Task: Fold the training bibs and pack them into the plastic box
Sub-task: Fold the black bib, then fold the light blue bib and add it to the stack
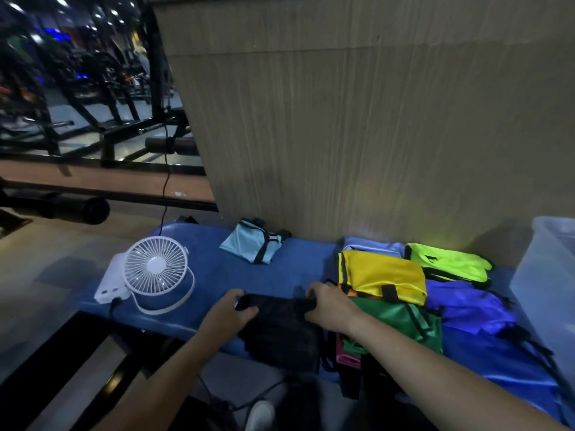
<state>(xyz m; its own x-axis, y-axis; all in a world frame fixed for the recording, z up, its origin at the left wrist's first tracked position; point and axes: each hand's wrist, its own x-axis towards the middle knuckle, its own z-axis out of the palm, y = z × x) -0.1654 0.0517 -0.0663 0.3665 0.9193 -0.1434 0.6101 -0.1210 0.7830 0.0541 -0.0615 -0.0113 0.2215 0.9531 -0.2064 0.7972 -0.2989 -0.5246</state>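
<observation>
Bench: blue padded bench (217, 275) set against a wood-grain panel.
Box: translucent plastic box (547, 275) at the bench's right end.
Loose bibs: purple (466, 309), yellow (385, 275), green (395, 318) and neon green (448, 262) bibs piled at right; folded light-blue bib (252, 242) at back.
Black bib: black mesh training bib (280, 331) on the front edge, draping over.
Fan: white desk fan (155, 269) at left.
Grip: left hand (230, 309) and right hand (326, 306) each clamped on a top corner of the black bib.

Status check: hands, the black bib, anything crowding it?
Left hand and right hand each grip the black bib at its far corners. Bib on blue bench. Green bib touches right side.
</observation>
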